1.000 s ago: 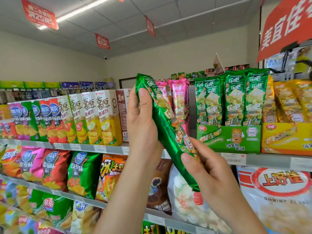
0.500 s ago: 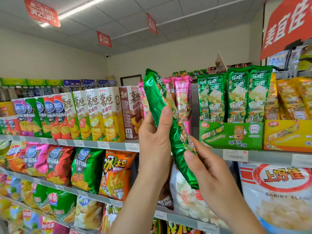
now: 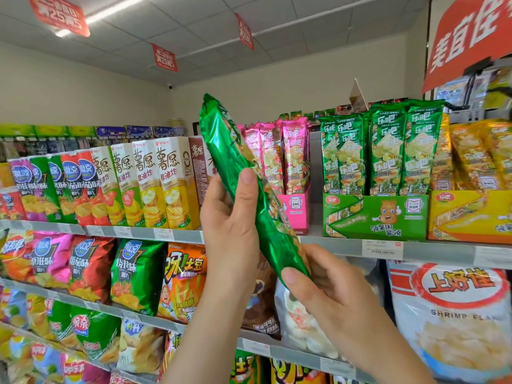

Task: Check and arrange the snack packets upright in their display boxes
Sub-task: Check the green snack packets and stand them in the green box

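Note:
A long green foil snack packet is held tilted in front of the top shelf, its top leaning left. My left hand grips its middle, thumb across the foil. My right hand pinches its lower end. Behind it a pink display box holds upright pink packets. To the right a green display box holds upright green packets of the same kind. A yellow display box with golden packets stands further right.
Tall chip cartons line the top shelf at left. Lower shelves carry chip bags and a large shrimp-flake bag. The shelf edge bears price labels. Red signs hang from the ceiling.
The green packet has turned more upright and shifted slightly right and up. My left hand slid lower on the packet, from near its top to its middle. My right hand keeps the lower end.

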`<move>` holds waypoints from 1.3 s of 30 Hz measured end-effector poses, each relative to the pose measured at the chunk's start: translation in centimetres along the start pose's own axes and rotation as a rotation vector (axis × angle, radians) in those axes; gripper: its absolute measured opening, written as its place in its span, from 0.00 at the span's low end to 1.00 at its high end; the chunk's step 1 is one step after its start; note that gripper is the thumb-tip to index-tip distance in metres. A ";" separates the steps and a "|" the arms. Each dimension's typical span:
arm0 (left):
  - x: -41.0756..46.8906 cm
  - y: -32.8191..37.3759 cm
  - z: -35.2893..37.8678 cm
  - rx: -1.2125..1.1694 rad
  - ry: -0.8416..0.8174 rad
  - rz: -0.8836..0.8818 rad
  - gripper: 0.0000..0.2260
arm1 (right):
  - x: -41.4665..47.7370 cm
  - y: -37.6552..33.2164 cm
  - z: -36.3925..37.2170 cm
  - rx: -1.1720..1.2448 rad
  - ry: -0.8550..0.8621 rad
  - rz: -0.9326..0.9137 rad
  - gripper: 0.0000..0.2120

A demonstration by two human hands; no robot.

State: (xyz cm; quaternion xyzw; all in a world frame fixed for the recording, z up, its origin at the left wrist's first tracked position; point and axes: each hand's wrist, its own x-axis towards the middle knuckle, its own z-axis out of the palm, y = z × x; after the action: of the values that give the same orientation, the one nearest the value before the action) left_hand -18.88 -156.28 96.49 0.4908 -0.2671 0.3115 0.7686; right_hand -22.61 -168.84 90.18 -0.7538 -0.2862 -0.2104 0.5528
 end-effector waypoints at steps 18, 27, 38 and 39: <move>-2.8 -1.6 0.6 0.018 -0.149 -0.234 0.09 | 0.0 -0.1 0.4 0.371 0.220 0.041 0.08; -2.8 -1.3 0.3 0.228 -0.077 -0.112 0.11 | -0.5 -0.2 0.8 0.223 0.227 0.046 0.14; -2.5 -1.8 0.3 -0.040 -0.192 -0.338 0.21 | -0.5 0.2 0.7 0.266 0.300 0.092 0.12; -2.6 -2.0 0.2 -0.094 -0.219 -0.369 0.21 | -0.4 0.1 0.6 0.311 0.307 0.091 0.09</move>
State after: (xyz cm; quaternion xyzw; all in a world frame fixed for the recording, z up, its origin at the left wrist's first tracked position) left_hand -19.15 -157.72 93.52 0.5258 -0.2690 0.0977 0.8010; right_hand -22.84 -168.38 89.72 -0.6307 -0.1937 -0.2507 0.7084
